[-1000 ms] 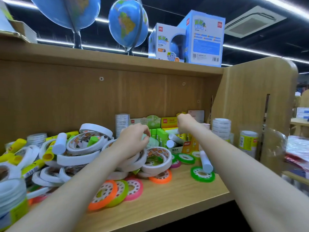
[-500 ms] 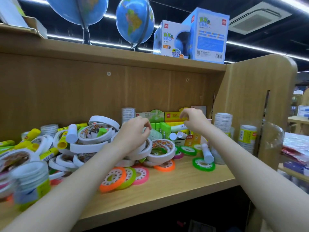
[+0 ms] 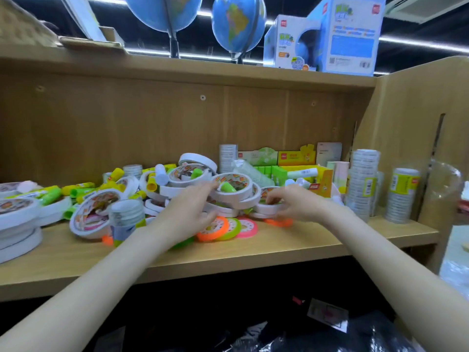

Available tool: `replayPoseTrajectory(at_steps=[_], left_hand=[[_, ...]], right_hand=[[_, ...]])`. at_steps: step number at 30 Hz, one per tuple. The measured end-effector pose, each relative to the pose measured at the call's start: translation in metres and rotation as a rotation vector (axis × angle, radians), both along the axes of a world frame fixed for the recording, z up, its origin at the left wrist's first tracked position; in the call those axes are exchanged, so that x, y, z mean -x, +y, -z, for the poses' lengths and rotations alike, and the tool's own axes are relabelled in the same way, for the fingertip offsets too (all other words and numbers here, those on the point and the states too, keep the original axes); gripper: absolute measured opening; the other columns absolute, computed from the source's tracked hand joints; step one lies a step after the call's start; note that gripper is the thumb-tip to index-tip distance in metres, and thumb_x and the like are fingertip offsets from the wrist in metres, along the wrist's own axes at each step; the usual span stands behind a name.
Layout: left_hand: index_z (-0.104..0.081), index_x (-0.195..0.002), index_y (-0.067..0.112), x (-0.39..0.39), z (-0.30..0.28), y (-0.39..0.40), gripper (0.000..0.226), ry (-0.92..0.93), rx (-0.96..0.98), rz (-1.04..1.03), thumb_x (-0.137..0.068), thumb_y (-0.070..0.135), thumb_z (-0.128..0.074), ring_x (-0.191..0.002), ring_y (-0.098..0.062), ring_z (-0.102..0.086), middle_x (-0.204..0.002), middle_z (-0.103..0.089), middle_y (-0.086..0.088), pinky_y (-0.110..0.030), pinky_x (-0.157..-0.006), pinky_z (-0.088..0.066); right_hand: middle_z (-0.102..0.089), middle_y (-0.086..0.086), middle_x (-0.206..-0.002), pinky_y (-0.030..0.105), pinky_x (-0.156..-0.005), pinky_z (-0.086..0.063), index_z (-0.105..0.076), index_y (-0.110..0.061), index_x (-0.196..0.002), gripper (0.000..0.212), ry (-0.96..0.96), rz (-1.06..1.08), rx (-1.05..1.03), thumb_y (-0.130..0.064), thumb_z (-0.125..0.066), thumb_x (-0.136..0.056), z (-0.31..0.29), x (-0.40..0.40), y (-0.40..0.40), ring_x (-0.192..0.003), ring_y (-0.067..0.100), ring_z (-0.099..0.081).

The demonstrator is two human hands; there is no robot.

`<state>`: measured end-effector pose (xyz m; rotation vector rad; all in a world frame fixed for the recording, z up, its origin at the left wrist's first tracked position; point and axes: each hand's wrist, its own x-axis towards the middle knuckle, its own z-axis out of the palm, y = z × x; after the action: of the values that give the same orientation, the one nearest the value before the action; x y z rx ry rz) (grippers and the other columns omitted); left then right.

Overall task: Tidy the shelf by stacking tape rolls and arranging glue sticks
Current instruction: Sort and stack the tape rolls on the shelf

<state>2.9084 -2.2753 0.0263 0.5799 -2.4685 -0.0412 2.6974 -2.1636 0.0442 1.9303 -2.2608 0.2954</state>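
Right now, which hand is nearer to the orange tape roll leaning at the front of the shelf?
Left. The left hand sits directly beside the orange tape roll, its fingers reaching just above it. The right hand is farther off to the right, at a white tape roll.

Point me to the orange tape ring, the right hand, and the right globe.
orange tape ring (image 3: 212,229): head view, front rim.
right hand (image 3: 295,203): head view, back of hand.
right globe (image 3: 237,22): head view, sphere's middle.

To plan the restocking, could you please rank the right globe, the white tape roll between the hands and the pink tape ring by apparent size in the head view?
1. Right globe
2. White tape roll
3. Pink tape ring
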Motion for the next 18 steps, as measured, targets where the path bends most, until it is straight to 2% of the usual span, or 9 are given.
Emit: replayPoseTrajectory(at_steps=[3, 7, 9, 11, 15, 18], left_hand=[[-0.036, -0.138, 0.018, -0.004, 0.007, 0.003, 0.049, -0.006, 0.041, 0.025, -0.092, 0.023, -0.051, -0.128, -0.013, -0.037, -0.14, -0.041, 0.002, -0.028, -0.102, -0.033], [-0.042, -0.134, 0.017, -0.009, 0.008, 0.005, 0.043, 0.027, 0.093, 0.052, -0.092, 0.017, -0.05, -0.126, -0.011, -0.037, -0.138, -0.042, 0.004, -0.023, -0.098, -0.031], [-0.047, -0.13, 0.018, -0.014, 0.007, 0.005, 0.039, 0.044, 0.104, 0.055, -0.091, 0.015, -0.05, -0.122, -0.011, -0.041, -0.133, -0.045, 0.005, -0.022, -0.094, -0.033], [-0.052, -0.124, 0.017, -0.021, 0.007, 0.004, 0.034, 0.069, 0.111, 0.054, -0.09, 0.014, -0.051, -0.116, -0.012, -0.045, -0.126, -0.049, 0.005, -0.023, -0.091, -0.037], [-0.054, -0.123, 0.014, -0.034, 0.01, 0.003, 0.031, 0.065, 0.141, 0.032, -0.092, 0.016, -0.05, -0.115, -0.014, -0.047, -0.124, -0.053, 0.002, -0.023, -0.091, -0.036], [-0.05, -0.127, 0.015, -0.03, 0.011, 0.003, 0.034, 0.015, 0.135, 0.001, -0.094, 0.017, -0.046, -0.121, -0.013, -0.044, -0.13, -0.05, 0.003, -0.023, -0.093, -0.034]], right_hand=[[-0.063, 0.001, -0.111, 0.032, -0.086, -0.045, -0.061, -0.016, -0.109, 0.026, 0.001, 0.017, 0.036, -0.016, -0.062, -0.083, -0.01, 0.001, 0.004, -0.104, 0.019, -0.055], [-0.044, -0.007, -0.131, 0.029, -0.098, -0.032, -0.046, -0.025, -0.131, 0.053, 0.088, -0.128, 0.095, -0.026, -0.067, -0.083, -0.023, -0.016, 0.0, -0.117, 0.018, -0.037], [-0.046, -0.006, -0.133, 0.034, -0.1, -0.032, -0.049, -0.024, -0.129, 0.045, 0.135, -0.188, 0.075, -0.026, -0.062, -0.087, -0.021, -0.026, -0.012, -0.118, 0.021, -0.034], [-0.058, -0.001, -0.121, 0.033, -0.093, -0.035, -0.057, -0.019, -0.12, 0.032, 0.125, -0.179, 0.115, -0.02, -0.059, -0.089, -0.017, -0.029, -0.024, -0.114, 0.023, -0.038], [-0.067, 0.006, -0.107, 0.017, -0.074, -0.029, -0.066, -0.006, -0.107, 0.022, -0.031, -0.21, 0.322, -0.012, -0.064, -0.086, -0.027, -0.028, -0.025, -0.104, 0.022, -0.054], [-0.067, 0.007, -0.103, 0.02, -0.072, -0.032, -0.066, -0.004, -0.103, 0.022, -0.044, -0.188, 0.309, -0.014, -0.066, -0.084, -0.037, -0.025, -0.015, -0.1, 0.022, -0.057]])
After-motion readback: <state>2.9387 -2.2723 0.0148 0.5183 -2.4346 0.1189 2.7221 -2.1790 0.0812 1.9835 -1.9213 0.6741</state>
